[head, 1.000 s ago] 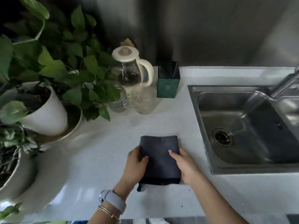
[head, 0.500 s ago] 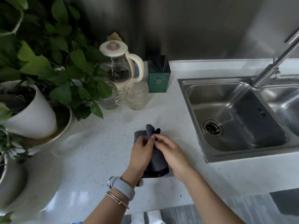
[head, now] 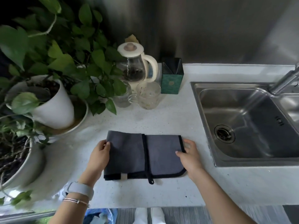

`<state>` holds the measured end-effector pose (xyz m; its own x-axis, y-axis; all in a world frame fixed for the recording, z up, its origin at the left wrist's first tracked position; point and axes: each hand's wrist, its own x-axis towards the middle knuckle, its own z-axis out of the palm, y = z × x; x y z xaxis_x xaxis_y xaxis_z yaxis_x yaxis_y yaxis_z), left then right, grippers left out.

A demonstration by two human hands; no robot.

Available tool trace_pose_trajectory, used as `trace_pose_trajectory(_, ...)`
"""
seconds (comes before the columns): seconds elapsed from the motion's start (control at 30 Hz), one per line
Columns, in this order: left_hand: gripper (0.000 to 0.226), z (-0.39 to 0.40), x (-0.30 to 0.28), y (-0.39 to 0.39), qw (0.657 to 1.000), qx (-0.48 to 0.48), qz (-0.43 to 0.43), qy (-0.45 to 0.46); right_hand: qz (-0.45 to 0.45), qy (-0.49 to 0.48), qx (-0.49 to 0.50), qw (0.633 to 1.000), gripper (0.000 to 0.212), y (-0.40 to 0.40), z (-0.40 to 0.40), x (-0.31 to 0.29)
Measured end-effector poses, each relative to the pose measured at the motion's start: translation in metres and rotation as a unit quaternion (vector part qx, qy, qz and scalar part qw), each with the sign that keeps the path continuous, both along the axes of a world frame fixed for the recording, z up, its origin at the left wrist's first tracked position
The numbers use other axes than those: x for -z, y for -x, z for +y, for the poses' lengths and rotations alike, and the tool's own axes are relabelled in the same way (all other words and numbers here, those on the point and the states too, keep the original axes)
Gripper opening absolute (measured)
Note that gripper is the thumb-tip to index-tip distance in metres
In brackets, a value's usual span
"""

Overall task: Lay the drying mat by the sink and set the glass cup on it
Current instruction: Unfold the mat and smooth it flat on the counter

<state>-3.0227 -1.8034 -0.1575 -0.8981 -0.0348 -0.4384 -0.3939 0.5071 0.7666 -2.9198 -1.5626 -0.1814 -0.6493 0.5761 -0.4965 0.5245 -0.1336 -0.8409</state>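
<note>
Grey mat (head: 144, 155) half unfolded on the bench (head: 169, 120) left of the sink (head: 204, 113), your left hand (head: 99, 156) pinching its left edge, your right hand (head: 189, 156) gripping its right edge, cup (head: 148, 95) standing behind by the kettle (head: 135, 65).

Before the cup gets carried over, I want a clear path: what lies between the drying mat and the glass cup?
Only bare counter separates drying mat from glass cup, head view.

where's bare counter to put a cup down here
Free: the counter between the mat and the cups, and the front strip below the sink. Crowded: back left, around the plants and kettle.
</note>
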Motion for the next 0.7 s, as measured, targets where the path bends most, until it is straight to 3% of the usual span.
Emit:
trace_pose_trajectory(0.1,0.039,0.004,0.010,-0.012,0.990,0.041,0.084,0.109,-0.007,-0.036,0.002,0.999,0.035,-0.002,0.001,0.004)
trace_pose_trajectory(0.23,0.051,0.033,0.012,-0.040,0.940,0.138,0.209,0.233,-0.006,-0.052,0.023,0.998,0.024,-0.004,-0.002,0.004)
trace_pose_trajectory(0.37,0.054,0.071,0.017,-0.054,0.899,0.260,0.177,0.306,-0.004,-0.053,0.007,0.999,0.013,-0.007,-0.006,0.002)
trace_pose_trajectory(0.57,0.051,0.086,0.012,-0.052,0.836,0.335,0.185,0.393,-0.013,-0.079,-0.025,0.996,0.009,-0.008,-0.002,-0.004)
trace_pose_trajectory(0.63,0.051,0.086,0.004,-0.050,0.846,0.336,0.193,0.367,-0.012,-0.082,-0.027,0.996,0.008,-0.010,-0.001,-0.004)
trace_pose_trajectory(0.7,0.048,0.074,-0.008,-0.044,0.895,0.305,0.179,0.271,-0.009,-0.089,-0.030,0.996,0.008,-0.013,0.000,-0.003)
